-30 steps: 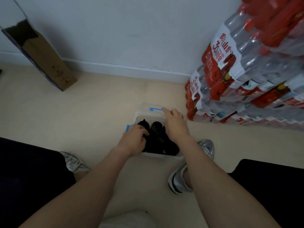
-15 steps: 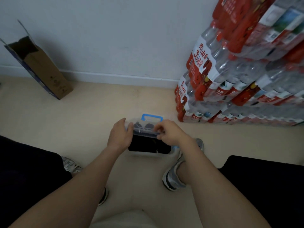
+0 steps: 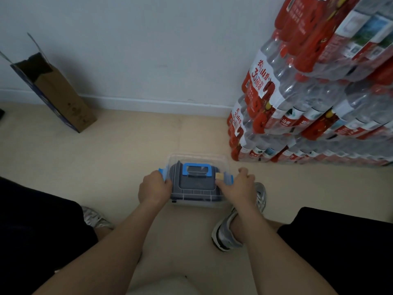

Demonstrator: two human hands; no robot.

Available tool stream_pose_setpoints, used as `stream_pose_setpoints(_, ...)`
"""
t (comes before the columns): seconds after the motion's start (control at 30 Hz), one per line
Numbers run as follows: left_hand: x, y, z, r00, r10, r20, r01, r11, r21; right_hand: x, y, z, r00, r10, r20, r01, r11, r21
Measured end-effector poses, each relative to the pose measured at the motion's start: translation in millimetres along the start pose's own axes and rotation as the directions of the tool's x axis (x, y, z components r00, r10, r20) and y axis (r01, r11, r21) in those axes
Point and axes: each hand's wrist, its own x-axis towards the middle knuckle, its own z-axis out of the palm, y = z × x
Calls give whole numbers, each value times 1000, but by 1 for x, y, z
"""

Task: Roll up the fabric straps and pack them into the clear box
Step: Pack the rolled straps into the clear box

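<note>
The clear box sits on the beige floor between my feet, its clear lid lying flat on top with a blue carry handle. Dark rolled straps show dimly through the lid and walls. My left hand presses against the blue side latch at the box's left end. On the right end, my right hand grips the lid edge by the other blue latch, fingers curled over the lid.
Stacked shrink-wrapped packs of water bottles stand close at the right, against the white wall. An open cardboard box leans on the wall at far left. My grey sneakers and dark-clothed legs flank the box.
The lid has gone from open behind the box to flat on top. My hands moved from inside the box to its two ends, at the blue latches.
</note>
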Motion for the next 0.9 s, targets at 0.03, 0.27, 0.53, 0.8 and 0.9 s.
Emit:
stream_pose_setpoints(0.03,1,0,0,1000,-9,-3,9,1000,-9,2,1,1,999,31,33,-32,999,7)
stream_pose_setpoints(0.27,9,5,-10,998,-15,-55,7,989,-151,14,3,9,997,-47,-66,46,999,-12)
stream_pose_setpoints(0.53,10,-31,-9,989,39,141,-33,998,-48,29,18,-8,962,-71,263,60,997,50)
stream_pose_setpoints(0.8,11,-22,3,987,116,108,-110,992,-60,25,10,-8,982,92,167,-79,993,-84)
stream_pose_setpoints(0.9,16,-17,3,991,98,94,-92,993,-69,22,15,2,974,119,191,-144,983,118)
